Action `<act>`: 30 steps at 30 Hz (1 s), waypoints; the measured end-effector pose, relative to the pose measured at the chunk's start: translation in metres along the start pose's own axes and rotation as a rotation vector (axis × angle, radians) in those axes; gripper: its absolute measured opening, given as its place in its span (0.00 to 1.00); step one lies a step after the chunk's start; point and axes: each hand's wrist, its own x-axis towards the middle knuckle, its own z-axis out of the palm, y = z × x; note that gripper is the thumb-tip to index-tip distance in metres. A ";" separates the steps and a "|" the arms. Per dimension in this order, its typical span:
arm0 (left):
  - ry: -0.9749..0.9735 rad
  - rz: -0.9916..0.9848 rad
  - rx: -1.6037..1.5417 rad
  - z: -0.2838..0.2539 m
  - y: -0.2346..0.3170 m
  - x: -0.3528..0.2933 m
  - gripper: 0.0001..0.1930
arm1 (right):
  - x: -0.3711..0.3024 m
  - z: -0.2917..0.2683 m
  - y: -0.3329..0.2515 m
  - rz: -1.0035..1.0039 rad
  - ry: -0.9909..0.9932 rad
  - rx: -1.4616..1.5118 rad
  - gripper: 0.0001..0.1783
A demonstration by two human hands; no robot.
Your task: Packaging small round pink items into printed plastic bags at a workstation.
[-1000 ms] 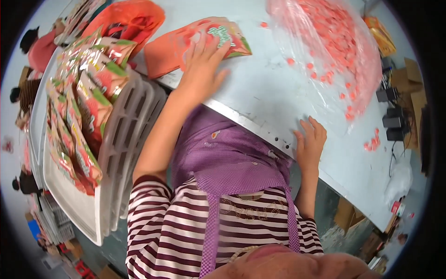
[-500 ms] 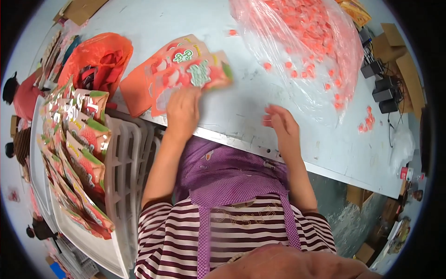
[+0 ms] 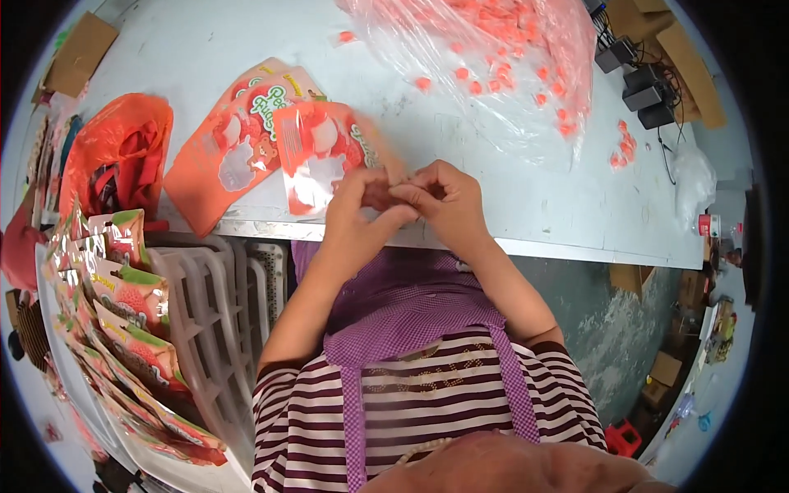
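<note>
My left hand (image 3: 362,218) and my right hand (image 3: 450,200) meet just above the table's front edge, fingers pinched together. Between them is the top end of a flat orange-pink printed pouch (image 3: 322,152), whose body stretches left over the table. My fingers hide the pouch's mouth, so I cannot see whether anything small is in them. To its left lies a fanned stack of matching flat pouches (image 3: 234,131), partly covered by the held one. Small wrapped red pieces (image 3: 493,70) fill and spill about a large clear plastic bag (image 3: 468,111) beyond my right hand.
A red-orange plastic bag (image 3: 115,152) sits at the table's left. Filled pouches (image 3: 136,304) stand in a white crate (image 3: 215,324) beside my left arm. Black power adapters (image 3: 645,94) with cables, loose red pieces (image 3: 623,146) and a clear bag (image 3: 695,187) are at the right.
My left hand has brought one pouch off the stack toward me. My right hand has moved in from the right to meet it at the pouch's end. The whole view has shifted.
</note>
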 end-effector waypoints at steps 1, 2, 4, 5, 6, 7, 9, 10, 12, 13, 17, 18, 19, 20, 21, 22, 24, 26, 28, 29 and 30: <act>-0.005 -0.006 0.000 -0.002 -0.003 0.000 0.10 | -0.005 0.004 0.000 -0.123 0.031 -0.070 0.07; -0.023 0.016 0.117 -0.004 -0.010 0.006 0.09 | -0.006 0.003 0.000 -0.125 0.039 -0.071 0.07; -0.055 0.002 0.059 -0.002 -0.013 0.009 0.07 | -0.007 0.001 0.002 -0.335 0.018 -0.305 0.07; -0.065 -0.002 0.055 -0.002 -0.010 0.010 0.07 | -0.009 -0.003 0.000 -0.328 0.026 -0.308 0.07; -0.083 0.082 0.123 -0.003 -0.003 0.012 0.07 | -0.010 -0.008 -0.005 -0.215 -0.033 -0.227 0.06; -0.099 0.167 0.190 -0.004 0.000 0.013 0.07 | -0.010 -0.013 -0.006 -0.102 -0.091 -0.144 0.06; -0.061 0.057 0.119 -0.016 -0.009 0.012 0.06 | 0.000 -0.029 0.000 -0.082 0.000 0.008 0.06; -0.018 -0.050 0.050 -0.018 -0.011 0.011 0.06 | 0.003 -0.034 0.004 -0.066 0.089 0.159 0.06; 0.023 0.083 0.223 -0.005 -0.005 0.011 0.06 | 0.005 -0.033 0.013 -0.127 0.109 0.024 0.08; 0.071 0.220 0.398 0.001 0.000 0.011 0.06 | 0.005 -0.031 0.014 -0.190 0.123 -0.110 0.10; 0.024 0.398 0.527 0.010 0.018 0.011 0.07 | 0.004 -0.025 -0.017 0.032 0.068 -0.232 0.14; -0.067 0.299 0.469 0.009 0.023 0.007 0.09 | 0.005 -0.028 -0.008 -0.041 0.033 -0.162 0.15; -0.160 0.199 0.414 0.008 0.026 0.008 0.11 | 0.007 -0.033 -0.003 -0.116 -0.003 -0.094 0.16; -0.320 0.599 0.608 0.001 0.022 0.012 0.16 | 0.006 -0.038 -0.002 -0.113 -0.047 -0.081 0.15; -0.339 0.616 0.604 -0.002 0.021 0.014 0.16 | 0.004 -0.041 -0.006 -0.120 -0.022 -0.079 0.15; -0.409 0.293 0.546 -0.003 0.023 0.017 0.16 | 0.000 -0.043 -0.010 -0.096 -0.039 -0.095 0.15; -0.476 -0.010 0.493 0.000 0.029 0.025 0.16 | -0.002 -0.048 -0.013 -0.091 -0.042 -0.110 0.15; -0.499 0.477 0.767 0.004 0.033 0.027 0.15 | -0.007 -0.050 -0.008 -0.055 -0.039 -0.125 0.15; -0.505 0.599 0.870 0.012 0.046 0.036 0.14 | -0.005 -0.053 -0.005 -0.071 -0.023 -0.128 0.15; -0.496 0.709 0.971 0.014 0.052 0.039 0.13 | -0.005 -0.054 -0.004 -0.083 -0.024 -0.132 0.16; -0.507 0.714 0.971 0.015 0.047 0.041 0.13 | -0.004 -0.056 -0.001 -0.082 -0.013 -0.128 0.16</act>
